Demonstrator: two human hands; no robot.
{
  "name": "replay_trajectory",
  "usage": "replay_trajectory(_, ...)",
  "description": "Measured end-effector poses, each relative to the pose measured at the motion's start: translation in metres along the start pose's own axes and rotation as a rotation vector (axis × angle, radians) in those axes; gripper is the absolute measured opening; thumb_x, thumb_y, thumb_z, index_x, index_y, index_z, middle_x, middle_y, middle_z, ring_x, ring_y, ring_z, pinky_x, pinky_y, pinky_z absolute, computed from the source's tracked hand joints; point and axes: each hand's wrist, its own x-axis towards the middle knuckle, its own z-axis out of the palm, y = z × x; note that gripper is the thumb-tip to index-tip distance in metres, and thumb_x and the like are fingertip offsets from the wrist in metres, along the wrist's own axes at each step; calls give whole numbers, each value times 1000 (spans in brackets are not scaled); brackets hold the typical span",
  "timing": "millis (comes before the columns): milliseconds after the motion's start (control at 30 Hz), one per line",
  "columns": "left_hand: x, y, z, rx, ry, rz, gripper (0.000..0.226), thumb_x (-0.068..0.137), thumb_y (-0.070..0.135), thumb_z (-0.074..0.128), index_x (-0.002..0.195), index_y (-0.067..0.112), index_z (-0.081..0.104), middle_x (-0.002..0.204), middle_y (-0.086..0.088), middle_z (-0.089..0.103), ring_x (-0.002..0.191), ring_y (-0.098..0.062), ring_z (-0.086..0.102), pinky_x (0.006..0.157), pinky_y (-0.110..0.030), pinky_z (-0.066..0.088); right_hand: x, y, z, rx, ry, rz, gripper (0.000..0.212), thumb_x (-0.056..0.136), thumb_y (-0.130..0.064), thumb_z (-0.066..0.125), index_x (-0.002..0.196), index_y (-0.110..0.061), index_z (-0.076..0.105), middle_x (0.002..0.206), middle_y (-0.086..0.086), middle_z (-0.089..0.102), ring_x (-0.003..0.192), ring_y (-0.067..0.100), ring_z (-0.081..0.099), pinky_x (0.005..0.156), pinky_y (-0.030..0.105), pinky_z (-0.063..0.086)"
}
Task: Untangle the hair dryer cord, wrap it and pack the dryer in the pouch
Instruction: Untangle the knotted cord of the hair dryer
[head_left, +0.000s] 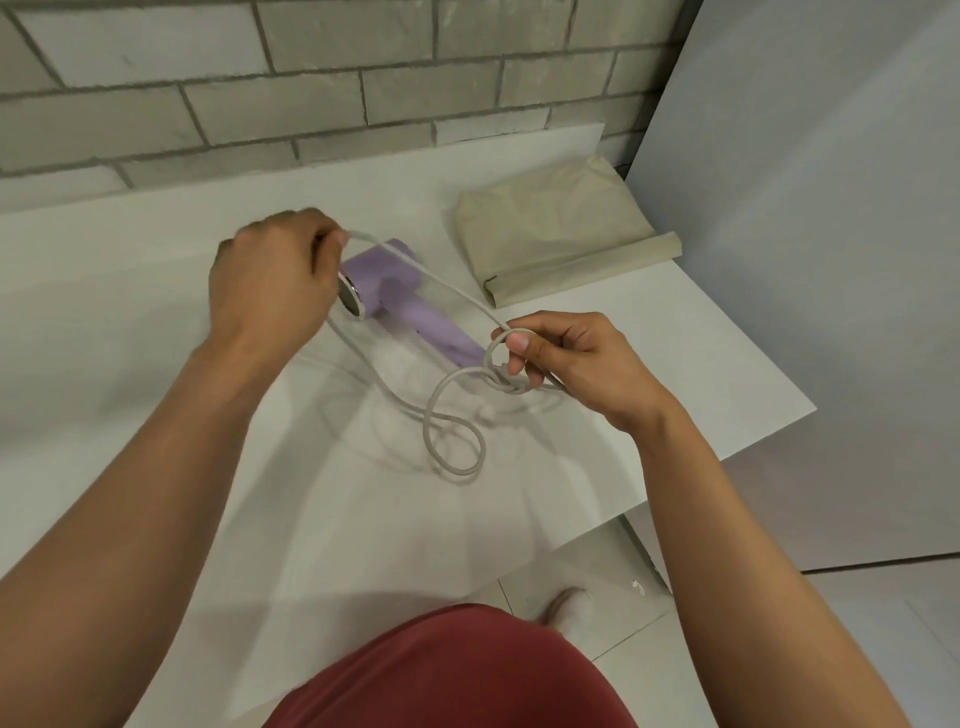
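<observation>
A lilac hair dryer (410, 301) lies on the white counter (130, 291), its chrome end toward the left. Its pale grey cord (452, 441) hangs in tangled loops above the counter in front of the dryer. My left hand (270, 280) pinches one stretch of the cord just above the dryer's chrome end. My right hand (566, 364) pinches a knotted loop of the cord near the dryer's handle end. A taut run of cord spans between the two hands. A beige fabric pouch (556, 234) lies flat at the back right of the counter.
A grey brick wall (311, 78) stands behind the counter. A pale panel (810, 260) rises at the right. The counter's right edge drops to a tiled floor (779, 623), where a foot in a light shoe (569, 608) shows.
</observation>
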Motion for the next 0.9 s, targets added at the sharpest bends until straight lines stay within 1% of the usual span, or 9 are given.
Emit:
replay_trajectory(100,-7,-1,8,23,-127,131,43,95,24,56,136,11,63,135,-18,63,119,-43,59,101,-50,48,2,-1,-1,21,-11,7,17,102,-24,65,106,-18,80,82,4,71,68,15,53,73,26,48)
replay_trajectory(200,-19,19,12,-73,-204,451,57,96,35,56,149,15,51,152,-10,52,140,-30,49,116,-47,37,4,-3,1,33,-7,6,18,102,-24,65,108,-16,80,82,6,70,67,14,54,74,34,46)
replay_trajectory(267,-23,36,18,-57,-288,653,51,99,43,53,144,19,57,146,-5,59,136,-26,53,115,-47,39,5,-5,3,59,-6,-9,19,102,-21,65,108,-11,80,81,10,69,65,14,55,73,34,47)
replay_trajectory(333,-26,47,25,-42,-278,725,42,101,45,47,127,21,69,122,-2,72,116,-28,66,105,-45,44,5,-7,4,69,-13,-17,19,102,-17,64,109,-8,79,81,11,69,65,12,56,73,31,48)
replay_trajectory(400,-25,51,26,-48,-155,681,42,102,45,43,109,19,75,98,-2,76,91,-32,69,87,-41,50,4,-6,2,46,-8,-6,19,102,-21,65,109,-10,80,82,8,72,66,14,57,76,34,48)
replay_trajectory(467,-20,51,17,-65,-22,537,45,103,46,41,104,16,74,95,-5,75,85,-34,69,77,-39,50,1,-2,-3,47,-4,21,21,102,-23,65,110,-10,79,84,7,75,68,17,62,81,32,52)
replay_trajectory(667,-7,32,6,-97,127,252,32,105,35,49,106,16,73,95,-5,76,82,-32,67,69,-35,43,0,1,-1,49,-11,28,20,103,-22,64,110,-10,78,82,7,74,72,22,68,79,24,53)
replay_trajectory(800,-6,18,5,-80,141,103,33,107,37,48,112,15,72,99,-10,74,87,-36,65,70,-34,38,3,-3,4,19,-26,-1,17,102,-23,66,109,-16,79,87,17,73,73,23,68,88,37,55)
replay_trajectory(900,-2,3,-5,-52,152,-32,35,106,38,46,116,15,70,103,-14,73,92,-42,63,73,-43,46,2,0,2,7,-33,1,17,102,-22,66,108,-16,80,88,14,74,73,22,65,90,44,55)
